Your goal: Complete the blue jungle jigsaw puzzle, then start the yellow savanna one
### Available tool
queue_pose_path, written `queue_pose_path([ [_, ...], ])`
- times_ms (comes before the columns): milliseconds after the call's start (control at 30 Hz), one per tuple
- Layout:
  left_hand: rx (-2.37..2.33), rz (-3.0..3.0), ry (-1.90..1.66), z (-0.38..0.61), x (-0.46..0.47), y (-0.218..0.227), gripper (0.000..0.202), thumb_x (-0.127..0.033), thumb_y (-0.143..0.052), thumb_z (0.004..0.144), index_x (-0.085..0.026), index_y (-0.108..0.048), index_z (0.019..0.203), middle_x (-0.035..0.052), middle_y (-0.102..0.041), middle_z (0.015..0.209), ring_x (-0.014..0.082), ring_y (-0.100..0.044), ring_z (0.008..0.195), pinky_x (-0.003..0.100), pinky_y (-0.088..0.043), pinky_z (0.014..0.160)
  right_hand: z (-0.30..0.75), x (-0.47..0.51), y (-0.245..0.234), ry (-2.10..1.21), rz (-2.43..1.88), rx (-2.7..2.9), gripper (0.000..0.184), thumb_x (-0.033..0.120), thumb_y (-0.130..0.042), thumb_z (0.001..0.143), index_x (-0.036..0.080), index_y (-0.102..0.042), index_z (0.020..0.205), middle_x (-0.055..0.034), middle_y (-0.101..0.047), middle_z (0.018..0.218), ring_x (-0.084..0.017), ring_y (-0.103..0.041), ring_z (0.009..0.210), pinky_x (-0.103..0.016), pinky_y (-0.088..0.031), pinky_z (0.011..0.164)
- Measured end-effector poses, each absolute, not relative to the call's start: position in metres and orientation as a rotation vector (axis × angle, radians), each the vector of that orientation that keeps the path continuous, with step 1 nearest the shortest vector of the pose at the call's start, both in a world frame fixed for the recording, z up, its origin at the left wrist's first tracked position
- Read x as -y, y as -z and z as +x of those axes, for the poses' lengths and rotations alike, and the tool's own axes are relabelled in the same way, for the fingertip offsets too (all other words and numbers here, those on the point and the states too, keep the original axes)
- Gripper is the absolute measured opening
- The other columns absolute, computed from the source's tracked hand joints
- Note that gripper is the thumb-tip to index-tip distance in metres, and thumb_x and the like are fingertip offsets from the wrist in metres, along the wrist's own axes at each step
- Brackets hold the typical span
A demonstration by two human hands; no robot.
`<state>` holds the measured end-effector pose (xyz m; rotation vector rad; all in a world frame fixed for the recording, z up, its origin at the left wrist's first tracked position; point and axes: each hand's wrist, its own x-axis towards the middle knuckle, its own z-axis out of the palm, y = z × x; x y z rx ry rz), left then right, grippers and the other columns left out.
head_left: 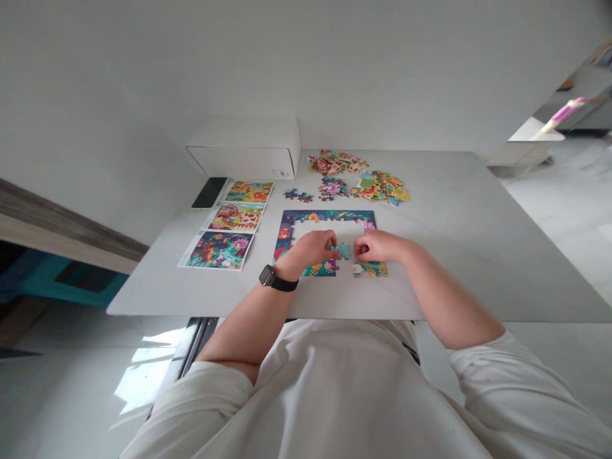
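Note:
A jigsaw puzzle frame (329,215) lies on the table, its dark blue border joined along the top and left around a bare middle. My left hand (313,247), with a black watch on the wrist, pinches a teal puzzle piece (344,251) at its left edge, over a gap in the bottom border. My right hand (380,245) is closed, its fingertips bent down just right of that piece. Below it lies the puzzle's lower right corner section (370,270). Whatever the right fingertips hold, if anything, is hidden.
Loose puzzle pieces lie in piles: a pinkish-brown pile (335,164), a yellow-green pile (381,187) and a purple pile (333,186). Three picture sheets (220,250) lie at left beside a black phone (209,192). A white box (243,159) stands against the wall.

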<state>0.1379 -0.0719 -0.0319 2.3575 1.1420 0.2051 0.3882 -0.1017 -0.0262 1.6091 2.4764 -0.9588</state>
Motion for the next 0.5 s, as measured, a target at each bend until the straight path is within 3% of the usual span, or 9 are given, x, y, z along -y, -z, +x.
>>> queue_pose_path([
  [500, -1.132, 2.357, -0.170, 0.1370, 0.0753, 0.0272, 0.028, -0.039, -0.079, 0.084, -0.022, -0.073, 0.105, 0.0017, -0.073, 0.083, 0.0190, -0.065, 0.073, 0.028, -0.040, 0.063, 0.3887, 0.1007, 0.0304, 0.976, 1.656, -2.499, 0.008, 0.029, -0.080, 0.083, 0.022, -0.078, 0.087, -0.0013, -0.079, 0.081, -0.017, -0.068, 0.073, -0.027, -0.043, 0.067],
])
